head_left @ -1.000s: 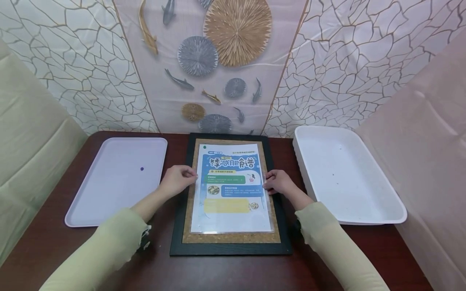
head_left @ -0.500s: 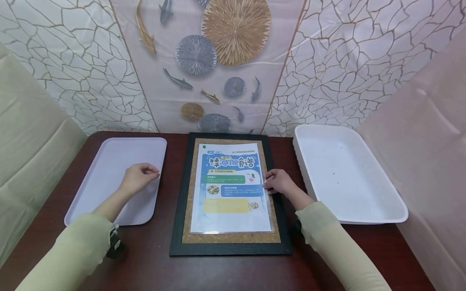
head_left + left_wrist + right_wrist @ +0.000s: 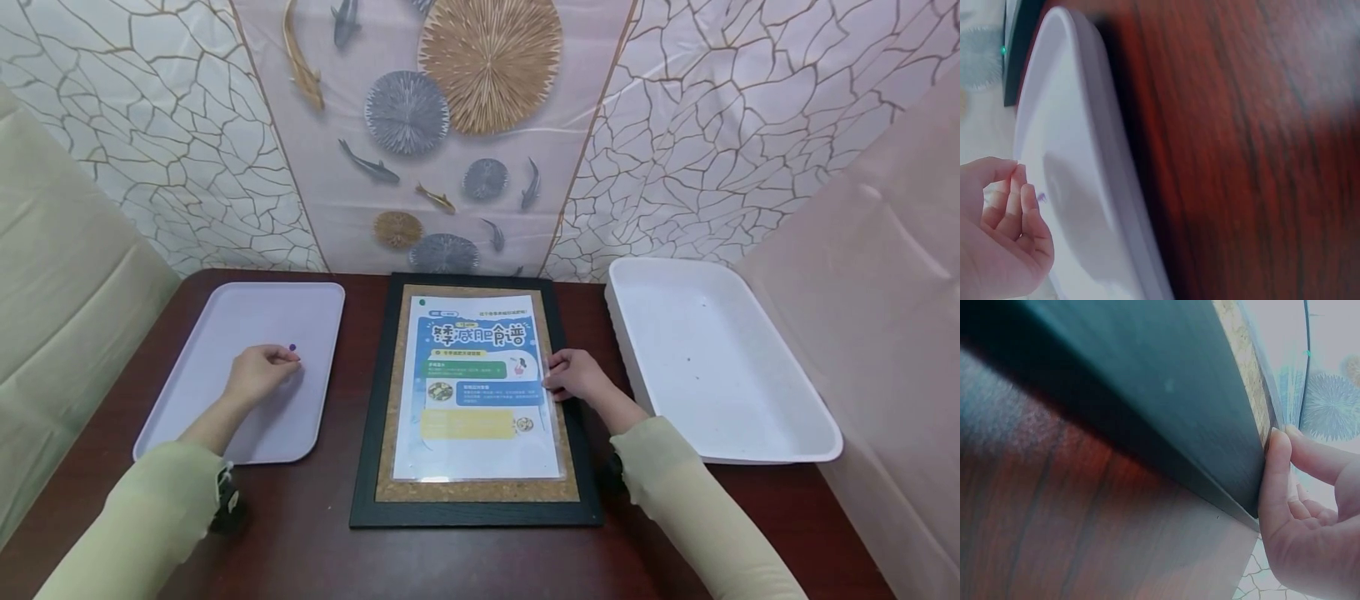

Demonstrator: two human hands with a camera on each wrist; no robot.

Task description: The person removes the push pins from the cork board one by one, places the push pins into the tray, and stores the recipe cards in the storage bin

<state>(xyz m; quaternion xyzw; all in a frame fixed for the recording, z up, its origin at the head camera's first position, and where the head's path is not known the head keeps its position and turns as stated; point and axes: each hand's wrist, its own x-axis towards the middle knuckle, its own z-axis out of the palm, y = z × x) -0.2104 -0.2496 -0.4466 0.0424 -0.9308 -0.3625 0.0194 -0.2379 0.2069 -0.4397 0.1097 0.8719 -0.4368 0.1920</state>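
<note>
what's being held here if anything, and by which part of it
The right hand pinches the printed sheet by its right edge, near mid-height; no held thing shows in the left hand.

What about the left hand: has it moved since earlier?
Yes: the left hand moved left, away from the black frame, from the printed sheet to over the pale tray.

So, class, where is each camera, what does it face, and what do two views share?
Head: head-worn, looking forward and down at the poster; left hand, right hand, sleeves show.
Left wrist: worn there, facing the tray; left hand shows.
Right wrist: worn there, facing the frame; right hand shows.
Head and left wrist share the tray.
</note>
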